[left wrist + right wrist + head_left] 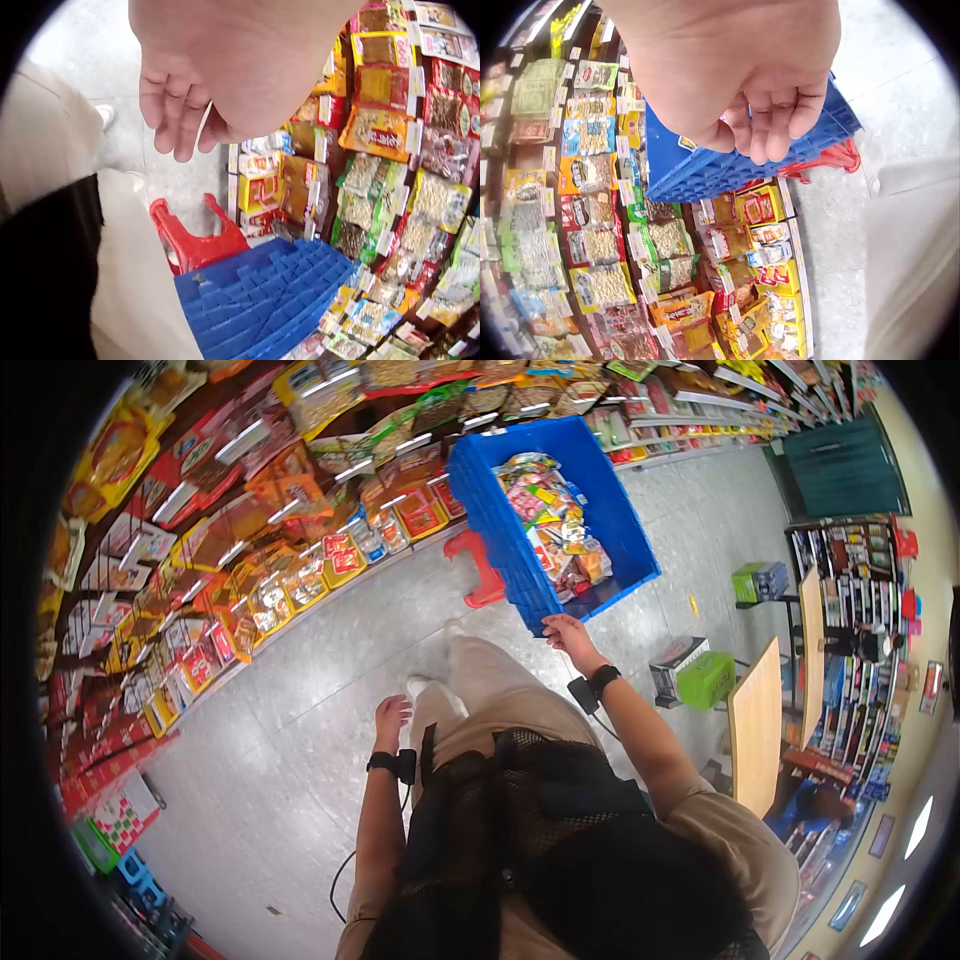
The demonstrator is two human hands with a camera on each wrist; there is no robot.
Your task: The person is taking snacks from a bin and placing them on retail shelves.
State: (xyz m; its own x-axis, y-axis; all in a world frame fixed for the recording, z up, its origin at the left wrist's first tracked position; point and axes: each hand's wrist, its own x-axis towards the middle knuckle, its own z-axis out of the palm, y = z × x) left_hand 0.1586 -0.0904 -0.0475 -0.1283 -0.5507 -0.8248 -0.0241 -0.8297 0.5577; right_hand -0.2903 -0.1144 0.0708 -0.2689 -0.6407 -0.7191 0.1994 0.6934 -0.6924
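Ahead of the body and toward its right, the blue crate stands over a red stool, beside the shelf. Long axis of the crate runs outward from the person, its far end leaning toward the left; short side nearest the body. Opening faces up; mixed packets lie inside, heaped nearer the shelf-side wall, with bare blue bottom toward the opposite wall. Right hand is the nearer: fingers bent at the crate's near, shelf-side corner, apparently touching the rim. Whether they clasp it cannot be told. Left hand is well apart from the crate, lower and to the left, fingers loosely bent, nothing held. Judgement: the near corner is within direct reach of the right; the left would have to travel forward and across to meet the same short side.
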